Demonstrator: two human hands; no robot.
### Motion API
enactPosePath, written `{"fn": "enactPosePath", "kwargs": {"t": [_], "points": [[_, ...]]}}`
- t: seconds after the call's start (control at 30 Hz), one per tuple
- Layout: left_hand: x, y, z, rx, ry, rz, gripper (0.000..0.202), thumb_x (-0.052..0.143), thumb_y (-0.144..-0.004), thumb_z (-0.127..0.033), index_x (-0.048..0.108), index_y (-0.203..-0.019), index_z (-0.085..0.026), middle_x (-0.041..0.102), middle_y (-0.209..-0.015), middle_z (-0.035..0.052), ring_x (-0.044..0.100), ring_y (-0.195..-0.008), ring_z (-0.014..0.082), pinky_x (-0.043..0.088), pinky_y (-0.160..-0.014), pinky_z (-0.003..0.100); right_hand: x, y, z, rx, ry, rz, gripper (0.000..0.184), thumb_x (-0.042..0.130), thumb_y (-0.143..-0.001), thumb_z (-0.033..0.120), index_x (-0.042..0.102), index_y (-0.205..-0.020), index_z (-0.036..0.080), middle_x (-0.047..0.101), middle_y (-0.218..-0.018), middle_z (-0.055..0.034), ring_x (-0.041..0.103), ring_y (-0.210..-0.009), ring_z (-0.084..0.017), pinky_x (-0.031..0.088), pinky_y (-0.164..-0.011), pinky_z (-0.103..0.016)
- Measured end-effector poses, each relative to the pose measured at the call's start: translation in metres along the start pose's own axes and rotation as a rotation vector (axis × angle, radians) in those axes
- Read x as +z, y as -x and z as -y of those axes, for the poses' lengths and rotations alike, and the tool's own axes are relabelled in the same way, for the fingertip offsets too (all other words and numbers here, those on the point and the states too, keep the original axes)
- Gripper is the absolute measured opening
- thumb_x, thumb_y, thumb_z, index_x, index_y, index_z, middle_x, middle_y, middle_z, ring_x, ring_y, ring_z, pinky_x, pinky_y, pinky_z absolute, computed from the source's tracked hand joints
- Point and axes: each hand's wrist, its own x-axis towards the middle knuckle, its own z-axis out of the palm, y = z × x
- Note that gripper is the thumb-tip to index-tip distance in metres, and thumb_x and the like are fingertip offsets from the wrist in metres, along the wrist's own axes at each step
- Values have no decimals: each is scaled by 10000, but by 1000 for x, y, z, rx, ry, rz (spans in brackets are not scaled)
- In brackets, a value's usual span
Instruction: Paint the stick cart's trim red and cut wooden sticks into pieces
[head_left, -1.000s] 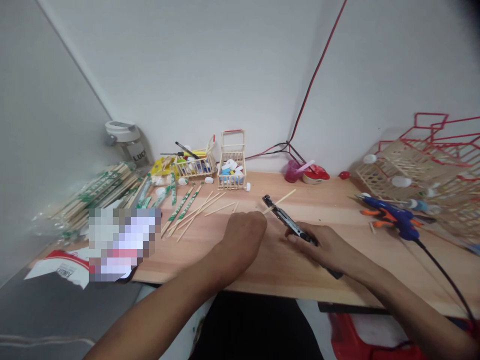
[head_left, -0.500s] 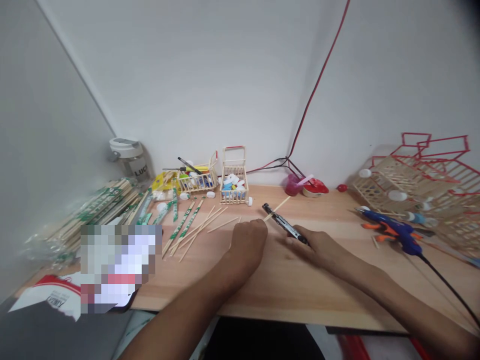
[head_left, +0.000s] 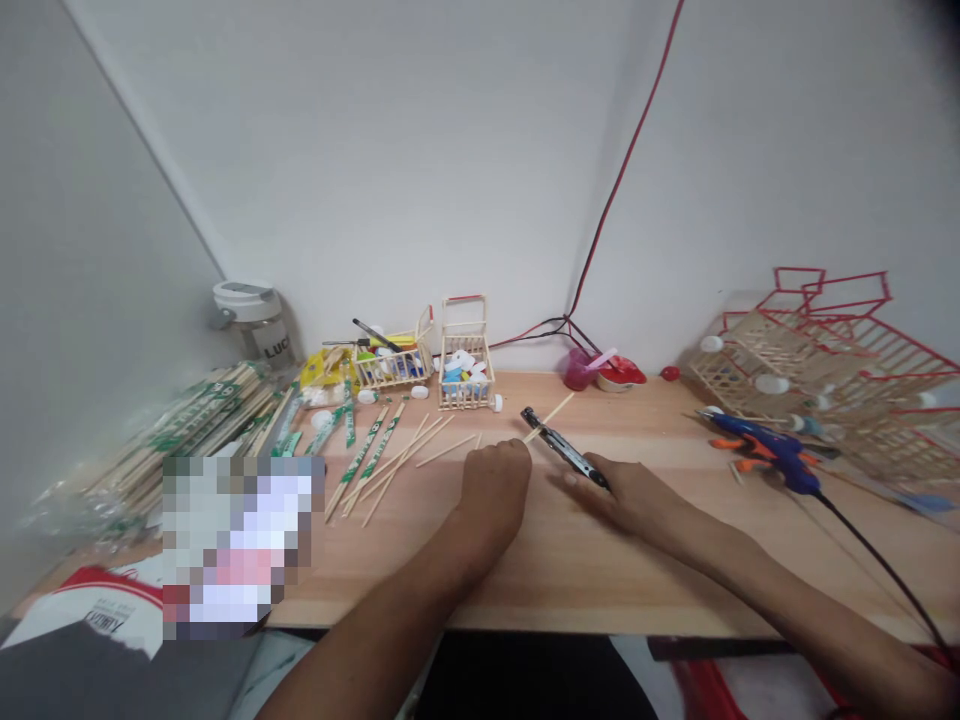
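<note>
My left hand [head_left: 496, 492] is closed in a fist around a thin wooden stick. The pale end of that stick [head_left: 559, 407] pokes out to the upper right. In my right hand [head_left: 626, 492] is a black-and-silver utility knife [head_left: 571, 452], its far end lying across the stick just beyond my left knuckles. I cannot make out the blade. Left of my left hand, several loose wooden sticks [head_left: 401, 455] lie crossed on the wooden table, along with chopsticks in green-and-white paper wrappers [head_left: 366, 450].
Two small stick-built carts [head_left: 466, 375] [head_left: 391, 368] hold bottle caps and pens. At the right are a blue glue gun [head_left: 772, 445] and a pile of larger carts [head_left: 817, 350]. Bagged chopsticks [head_left: 180, 430], a lidded jar [head_left: 256, 320], a blurred-out phone [head_left: 247, 550] and a purple cup [head_left: 578, 370] stand or lie around.
The view has shifted slightly, moving the right-hand items a little left in the picture. Both hands keep their hold on the stick and knife, with hardly any movement between them.
</note>
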Motion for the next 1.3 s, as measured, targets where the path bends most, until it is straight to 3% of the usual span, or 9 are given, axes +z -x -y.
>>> {"fn": "enactPosePath", "kwargs": {"t": [0.4,0.63,1.3], "points": [[2,8,-2,5,1,32,276,367,-887,-45,605,-1023,-79,665,-973,151,652,-917,246,530,-767,365,-2,8,8,-41,-34,100,561,349,-857,692,597,-796,193,690,-765,-59,623,-704,-221,416,-611,-276],[1,11,-5,28,-18,39,286,385,-865,-19,616,-1028,-60,639,-998,164,624,-948,239,529,-774,345,4,9,10,-64,-106,112,549,287,-883,679,471,-673,206,565,-541,-20,538,-508,-164,383,-504,-259],[-5,9,1,38,21,137,310,360,-868,-29,622,-1029,-70,668,-994,161,653,-931,246,531,-806,363,7,-4,-3,-3,-247,242,565,370,-832,720,522,-827,175,498,-512,16,494,-397,-115,370,-364,-209]]}}
